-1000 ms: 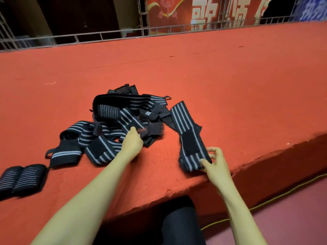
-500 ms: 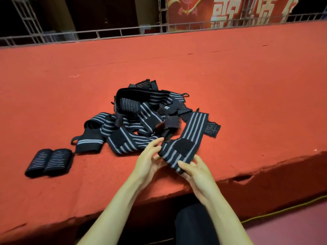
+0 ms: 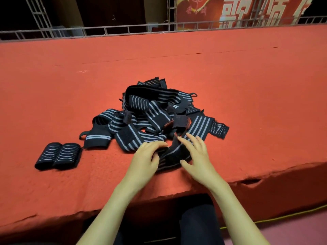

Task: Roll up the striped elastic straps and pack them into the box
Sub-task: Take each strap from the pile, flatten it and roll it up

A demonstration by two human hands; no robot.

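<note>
Both hands have slid forward onto the striped strap [image 3: 200, 125], and its near end now bunches up between them instead of lying flat. Over on one side, the left hand [image 3: 146, 157] has its fingers curled in, a narrow grip pinching the strap's folded near end. Opposite it, the right hand [image 3: 197, 156] lies over the strap with fingers straight and spread, grip wide, thumb at the strap's near edge. That strap sits on the red bench [image 3: 247, 85] close to its front edge, its far end touching the loose pile [image 3: 141, 103] of tangled straps. Off to the left, well apart from the hands, two rolled straps [image 3: 58, 155] lie side by side, touching.
</note>
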